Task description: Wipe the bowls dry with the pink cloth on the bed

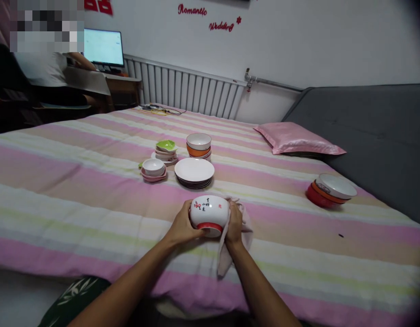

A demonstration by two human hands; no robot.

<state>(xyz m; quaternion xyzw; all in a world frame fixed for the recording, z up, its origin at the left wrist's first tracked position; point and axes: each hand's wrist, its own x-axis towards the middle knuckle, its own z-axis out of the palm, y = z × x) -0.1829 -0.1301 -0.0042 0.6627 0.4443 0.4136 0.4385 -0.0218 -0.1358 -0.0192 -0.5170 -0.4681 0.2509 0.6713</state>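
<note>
A white bowl (212,211) with a red foot ring, red blossoms and black characters is tilted on its side between my two hands, above the striped bedsheet. My left hand (183,225) grips its left side, thumb low near the foot. On the other side, my right hand (234,222) presses a pale pink cloth (225,261) against the bowl; the cloth hangs down below the wrist. Just beyond the bowl sits a stack of white plates (194,170). Behind those plates rises a stack of white and orange bowls (199,142).
Small dishes (153,168) and a green leaf-shaped dish (166,145) are stacked to the left. At right stand more stacked bowls (327,193), near a pink pillow (297,137) and grey headboard (373,118). A person (42,68) sits by a monitor (103,47). Cables lie at the far edge.
</note>
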